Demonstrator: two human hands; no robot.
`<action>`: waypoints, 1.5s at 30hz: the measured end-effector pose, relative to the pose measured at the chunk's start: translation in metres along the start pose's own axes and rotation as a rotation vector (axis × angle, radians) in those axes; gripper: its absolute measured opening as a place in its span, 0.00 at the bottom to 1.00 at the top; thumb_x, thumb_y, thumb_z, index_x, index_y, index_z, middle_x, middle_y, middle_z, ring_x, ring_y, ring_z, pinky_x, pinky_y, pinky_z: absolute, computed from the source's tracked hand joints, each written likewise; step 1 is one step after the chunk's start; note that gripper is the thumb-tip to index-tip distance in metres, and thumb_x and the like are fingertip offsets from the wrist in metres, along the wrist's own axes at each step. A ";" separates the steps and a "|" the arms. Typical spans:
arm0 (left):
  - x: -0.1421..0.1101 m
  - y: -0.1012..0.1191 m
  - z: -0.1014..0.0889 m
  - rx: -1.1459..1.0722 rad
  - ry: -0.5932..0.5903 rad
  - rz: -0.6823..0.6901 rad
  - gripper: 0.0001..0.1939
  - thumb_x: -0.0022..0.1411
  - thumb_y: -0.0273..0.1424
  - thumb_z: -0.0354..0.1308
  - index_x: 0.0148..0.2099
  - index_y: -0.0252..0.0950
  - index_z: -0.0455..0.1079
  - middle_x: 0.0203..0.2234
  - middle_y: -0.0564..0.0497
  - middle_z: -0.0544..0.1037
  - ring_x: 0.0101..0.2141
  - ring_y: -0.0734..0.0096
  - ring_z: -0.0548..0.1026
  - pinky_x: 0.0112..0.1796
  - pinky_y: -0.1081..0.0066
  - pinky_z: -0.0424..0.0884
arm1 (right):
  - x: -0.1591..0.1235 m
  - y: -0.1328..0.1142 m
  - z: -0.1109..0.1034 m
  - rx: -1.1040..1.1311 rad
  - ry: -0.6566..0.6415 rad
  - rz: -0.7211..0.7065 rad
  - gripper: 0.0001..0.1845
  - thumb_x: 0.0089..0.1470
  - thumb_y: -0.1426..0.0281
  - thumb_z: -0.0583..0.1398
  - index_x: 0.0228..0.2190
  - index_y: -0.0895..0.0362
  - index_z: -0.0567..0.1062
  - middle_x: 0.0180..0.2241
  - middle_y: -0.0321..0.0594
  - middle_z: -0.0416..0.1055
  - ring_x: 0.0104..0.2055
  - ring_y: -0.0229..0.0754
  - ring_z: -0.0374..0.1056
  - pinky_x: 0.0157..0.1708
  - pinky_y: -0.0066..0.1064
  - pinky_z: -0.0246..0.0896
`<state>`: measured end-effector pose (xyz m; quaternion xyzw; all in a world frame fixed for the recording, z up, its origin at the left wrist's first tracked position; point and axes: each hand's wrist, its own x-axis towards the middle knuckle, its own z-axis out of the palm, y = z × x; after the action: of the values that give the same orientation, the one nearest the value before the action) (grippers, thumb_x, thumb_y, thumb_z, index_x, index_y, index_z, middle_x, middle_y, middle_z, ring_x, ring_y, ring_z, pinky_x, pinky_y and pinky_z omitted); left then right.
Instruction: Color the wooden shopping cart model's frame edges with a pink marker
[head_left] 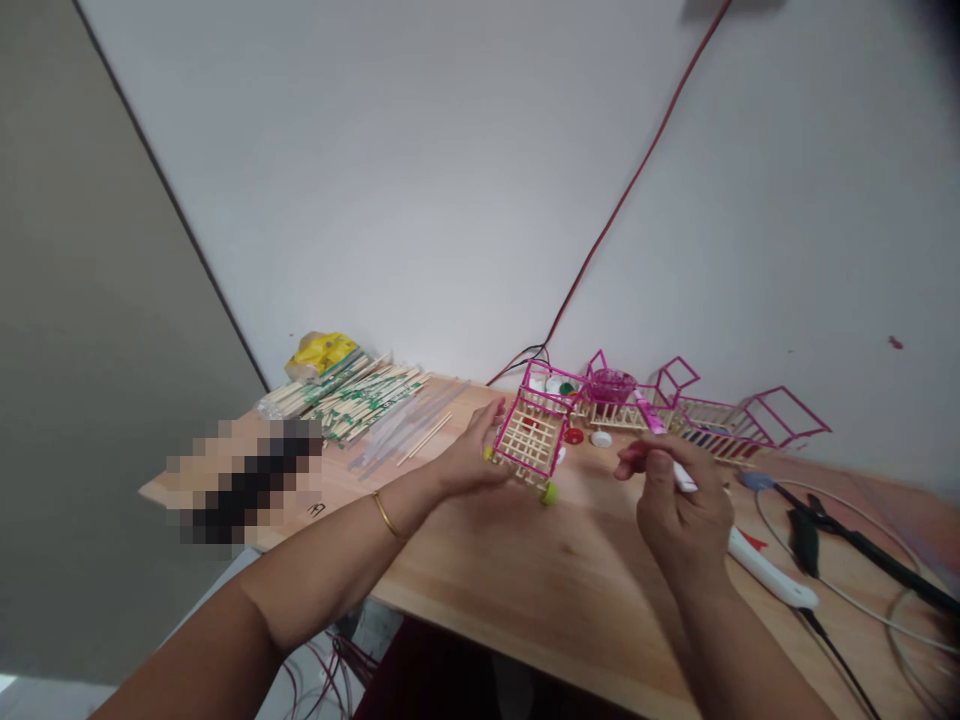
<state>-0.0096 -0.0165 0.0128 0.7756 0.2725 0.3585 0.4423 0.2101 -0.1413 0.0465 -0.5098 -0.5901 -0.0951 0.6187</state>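
Note:
A small cart built of wooden sticks (531,440), with a grid bed, pink-coloured edges and bottle-cap wheels, is tilted up above the table in my left hand (480,450). Its green cap wheel (550,494) faces me. My left fingers are closed around the cart's left side. To the right, apart from the cart, my right hand (679,500) is closed on a white pen-like tool (684,477); its tip is hidden or blurred. Pink colour shows on the fingers of that hand. Behind it are a clear cup with pink contents (611,385) and a pink-and-white tube-like item (649,410).
More pink-edged stick carts (780,415) stand along the wall. Loose red (574,436) and white bottle caps (601,439) lie behind my hands. Wrapped chopsticks (367,400) and a yellow packet (322,352) are at left. A white corded tool (772,570) and cables lie at right.

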 end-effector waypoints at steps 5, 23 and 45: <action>0.000 -0.002 0.001 -0.220 -0.020 -0.147 0.57 0.44 0.26 0.69 0.71 0.35 0.42 0.61 0.35 0.62 0.58 0.51 0.68 0.57 0.54 0.66 | -0.002 0.013 0.005 -0.112 -0.068 0.103 0.13 0.61 0.61 0.58 0.43 0.54 0.73 0.39 0.41 0.76 0.35 0.42 0.75 0.41 0.40 0.71; 0.009 -0.021 -0.030 -0.406 -0.145 -0.204 0.60 0.38 0.22 0.73 0.71 0.39 0.48 0.64 0.33 0.61 0.65 0.48 0.59 0.65 0.48 0.48 | 0.003 0.037 0.007 0.235 -0.247 0.481 0.26 0.45 0.54 0.68 0.42 0.51 0.66 0.44 0.44 0.76 0.40 0.44 0.78 0.44 0.40 0.74; -0.002 0.005 -0.005 -0.325 -0.119 -0.210 0.39 0.38 0.32 0.74 0.55 0.33 0.68 0.47 0.42 0.78 0.46 0.58 0.76 0.49 0.60 0.71 | 0.001 0.028 0.005 -0.057 -0.488 0.355 0.19 0.50 0.62 0.61 0.44 0.50 0.67 0.43 0.42 0.76 0.35 0.43 0.77 0.36 0.36 0.72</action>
<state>-0.0140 -0.0177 0.0189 0.6811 0.2638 0.3033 0.6120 0.2279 -0.1241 0.0317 -0.6302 -0.6201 0.1233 0.4508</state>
